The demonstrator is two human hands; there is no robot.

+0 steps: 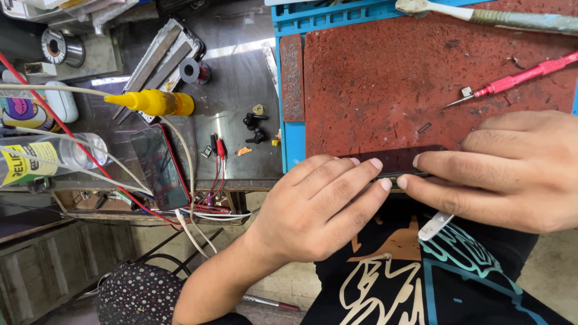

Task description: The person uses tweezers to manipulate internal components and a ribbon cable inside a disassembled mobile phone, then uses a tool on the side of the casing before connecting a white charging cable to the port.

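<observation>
Left hand [313, 207] | fingertips pinch slim glossy black slab-shaped phone [397, 161], grip closed on its near edge | right hand [512, 174] | fingers flat, clamping same phone | phone lies at front edge of pitted, rust-red rubber mat [391, 78] on counter | red pen-shaped screwdriver [518, 77] well apart.

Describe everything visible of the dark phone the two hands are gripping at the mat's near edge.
The dark phone is a thin, flat slab with a glossy black face, seemingly glass, lying flat along the near edge of the worn red work mat. Only its middle strip shows. The left hand covers its left end with fingers on the edge; the right hand covers its right end. The screen is unlit.
</observation>
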